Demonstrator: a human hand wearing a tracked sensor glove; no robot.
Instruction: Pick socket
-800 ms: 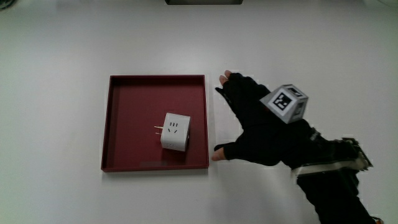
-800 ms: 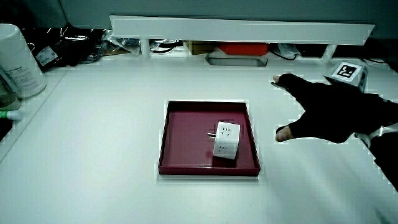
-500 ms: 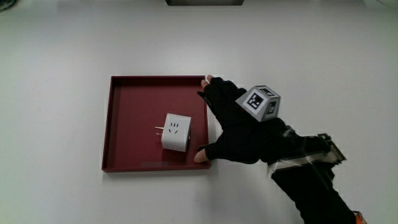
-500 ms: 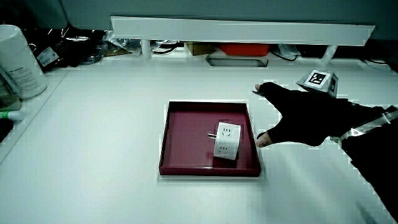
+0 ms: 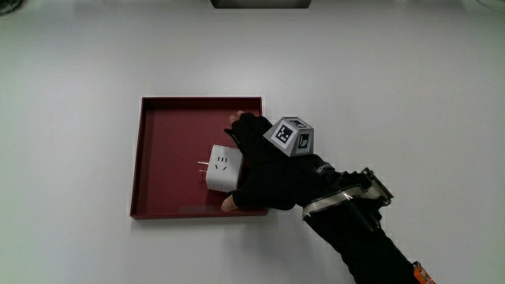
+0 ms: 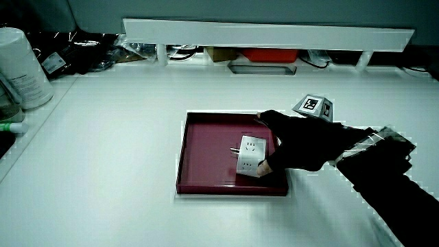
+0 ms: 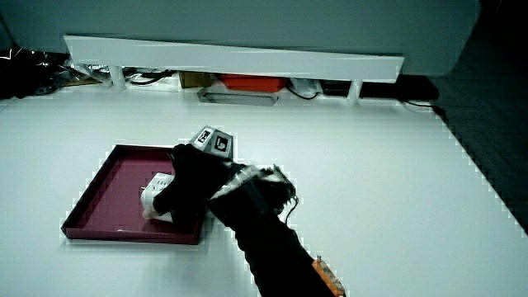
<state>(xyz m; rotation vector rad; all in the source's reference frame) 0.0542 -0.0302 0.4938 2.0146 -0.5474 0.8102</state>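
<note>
Gloved hand (image 5: 264, 170) reaching over a white socket adapter (image 5: 222, 166) in a dark red tray (image 5: 166, 118).

The socket lies inside the tray, toward the edge nearer the person, its metal prongs pointing away from the hand. The fingers are spread around it, thumb at its nearer end; it doesn't look gripped yet. It looks small, rigid, light and smooth-sided, so pinching two flat sides, clear of the prongs, seems best.

We see a white worktop (image 5: 394, 95) carrying a square dark red tray (image 5: 170, 126), which lies flat on it about midway across. In a side view a white cylindrical container (image 6: 20, 65) stands at the worktop's edge, well apart from the tray, with a green-tipped item (image 6: 8, 127) lying just beside it, nearer to the person.
</note>
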